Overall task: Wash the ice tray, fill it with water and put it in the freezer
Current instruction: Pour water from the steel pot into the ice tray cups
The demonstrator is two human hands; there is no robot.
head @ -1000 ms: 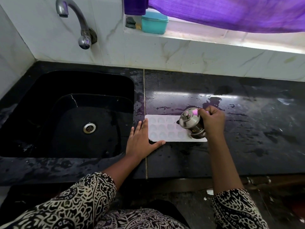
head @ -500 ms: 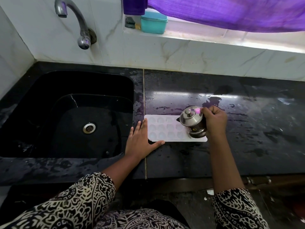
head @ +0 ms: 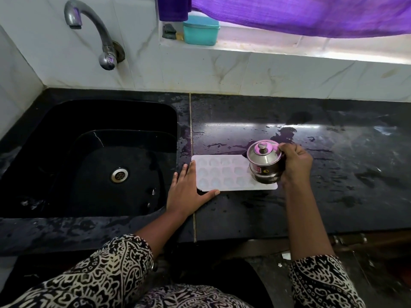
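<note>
A white ice tray (head: 224,173) lies flat on the wet black counter just right of the sink. My left hand (head: 189,191) rests flat on the counter against the tray's left end, fingers straight and thumb along its front edge. My right hand (head: 295,163) grips a small lidded steel jug (head: 264,164) and holds it tilted over the tray's right end. The jug hides the cells at that end.
A black sink (head: 95,156) with a steel drain lies to the left, under a curved tap (head: 97,34). A teal box (head: 201,30) stands on the window ledge below a purple curtain (head: 311,14). Water streaks the counter (head: 344,174).
The jug has shifted slightly toward the tray's right end and stands a little more upright. My left hand has stayed where it was.
</note>
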